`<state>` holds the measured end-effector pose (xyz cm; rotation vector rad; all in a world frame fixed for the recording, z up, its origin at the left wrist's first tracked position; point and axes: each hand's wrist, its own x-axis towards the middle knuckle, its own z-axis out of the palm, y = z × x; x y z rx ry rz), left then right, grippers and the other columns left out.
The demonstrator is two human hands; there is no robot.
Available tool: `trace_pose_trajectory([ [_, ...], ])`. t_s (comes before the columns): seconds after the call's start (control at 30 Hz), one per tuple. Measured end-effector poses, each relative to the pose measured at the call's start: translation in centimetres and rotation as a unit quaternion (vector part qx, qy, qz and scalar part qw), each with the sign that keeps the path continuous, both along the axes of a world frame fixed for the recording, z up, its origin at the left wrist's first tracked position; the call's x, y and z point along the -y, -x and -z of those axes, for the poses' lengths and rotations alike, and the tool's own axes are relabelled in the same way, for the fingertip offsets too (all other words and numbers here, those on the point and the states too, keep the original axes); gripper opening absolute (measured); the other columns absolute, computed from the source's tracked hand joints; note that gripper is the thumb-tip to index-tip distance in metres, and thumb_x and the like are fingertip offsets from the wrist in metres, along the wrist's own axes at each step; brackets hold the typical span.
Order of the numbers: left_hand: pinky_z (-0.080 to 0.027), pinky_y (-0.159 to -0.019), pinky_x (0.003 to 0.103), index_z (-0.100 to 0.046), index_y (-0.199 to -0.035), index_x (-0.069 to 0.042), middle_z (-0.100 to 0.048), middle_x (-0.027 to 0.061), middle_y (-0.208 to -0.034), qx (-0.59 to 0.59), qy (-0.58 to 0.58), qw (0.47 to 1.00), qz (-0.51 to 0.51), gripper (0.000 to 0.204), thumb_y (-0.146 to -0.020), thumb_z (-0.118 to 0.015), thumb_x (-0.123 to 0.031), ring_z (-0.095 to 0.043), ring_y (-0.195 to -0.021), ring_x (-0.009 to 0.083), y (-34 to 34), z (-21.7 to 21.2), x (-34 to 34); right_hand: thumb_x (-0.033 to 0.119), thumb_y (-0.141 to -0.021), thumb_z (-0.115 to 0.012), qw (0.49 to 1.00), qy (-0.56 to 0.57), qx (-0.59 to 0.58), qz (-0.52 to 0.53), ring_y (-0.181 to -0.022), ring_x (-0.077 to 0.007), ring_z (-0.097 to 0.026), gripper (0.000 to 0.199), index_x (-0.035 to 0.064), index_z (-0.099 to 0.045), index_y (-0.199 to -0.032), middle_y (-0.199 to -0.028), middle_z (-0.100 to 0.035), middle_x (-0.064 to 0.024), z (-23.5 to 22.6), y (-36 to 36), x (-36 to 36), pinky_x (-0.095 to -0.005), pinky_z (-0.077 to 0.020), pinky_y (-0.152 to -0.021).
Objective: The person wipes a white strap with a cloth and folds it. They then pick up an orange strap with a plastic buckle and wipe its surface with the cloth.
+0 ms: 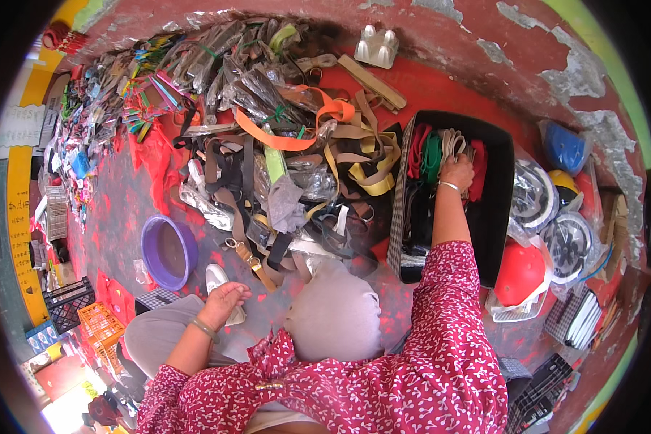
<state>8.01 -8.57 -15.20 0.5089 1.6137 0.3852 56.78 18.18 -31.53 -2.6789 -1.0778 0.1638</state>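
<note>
The person sits low on a red floor (116,217), and their red flowered sleeves come in from the bottom edge. Close in, the left hand (224,298) rests on the left knee, with its fingers loosely curled and nothing in it. A white shoe (217,278) peeks out just beside that hand. The other knee, in grey cloth (336,315), sits in the middle.

A little farther left stands a purple bowl (169,251). There is bare red floor around the bowl, so that side has room to move. Orange and black crates (87,318) sit near the left edge.

The right arm is stretched out straight, away from the body. The right hand (457,173) is deep inside a black box (499,202). Its fingers are closed around a bunch of pale straps (452,143). Red and green straps (423,155) lie beside them in the same box. The box walls are close on both sides of the hand, so it is a tight spot.

Right of the box, helmets in clear bags (549,217) crowd up against its edge. Left of the box, a big heap of belts and straps (289,152) covers the floor. At the far end a wall with peeling red paint (484,36) closes it all in.
</note>
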Motion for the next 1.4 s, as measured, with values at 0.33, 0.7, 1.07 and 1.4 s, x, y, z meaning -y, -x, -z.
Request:
trace_pose_trajectory([
  [0.33,-0.045,-0.076,0.023,-0.057,-0.101,-0.002,-0.063,0.0059,-0.094,0.002,0.004,1.0,0.016,0.019,-0.091,-0.048,-0.016,-0.057,-0.085,0.01,0.4,1.0,-0.5,0.021,-0.074,-0.055,0.989,0.092,-0.111,-0.032,-0.089,-0.0337,-0.061,0.022,0.0104,-0.067,-0.089,-0.091,-0.064,-0.0168,6.7,-2.6,-1.2,-0.0411,-0.0482,-0.078],
  [0.7,-0.045,-0.076,0.023,-0.057,-0.103,-0.002,-0.063,0.006,-0.093,0.007,-0.003,1.0,0.019,0.02,-0.091,-0.047,-0.016,-0.059,-0.085,0.0116,1.0,1.1,0.5,0.027,-0.071,-0.06,0.991,0.011,-0.13,-0.002,-0.088,-0.033,-0.061,0.025,0.01,-0.068,-0.087,-0.09,-0.063,-0.0176,7.6,-2.4,-3.3,-0.0399,-0.0476,-0.078],
  [1.07,-0.045,-0.074,0.023,-0.057,-0.101,-0.002,-0.063,0.0062,-0.093,0.005,-0.006,1.0,0.03,0.02,-0.091,-0.047,-0.017,-0.059,-0.085,0.0112,0.7,1.5,0.1,0.031,-0.072,-0.056,0.992,0.08,-0.075,-0.064,-0.093,-0.0358,-0.059,0.037,0.0008,-0.065,-0.09,-0.096,-0.061,-0.0223,5.2,-1.4,-3.2,-0.0419,-0.0462,-0.081],
  [1.4,-0.045,-0.076,0.024,-0.058,-0.101,-0.003,-0.063,0.0054,-0.093,0.003,0.002,1.0,0.022,0.02,-0.091,-0.048,-0.018,-0.058,-0.085,0.0115,0.5,1.6,0.3,0.025,-0.075,-0.056,0.994,0.077,-0.076,-0.019,-0.092,-0.0355,-0.059,0.029,0.0022,-0.065,-0.09,-0.096,-0.061,-0.0217,3.0,0.3,-2.3,-0.0425,-0.0475,-0.079],
])
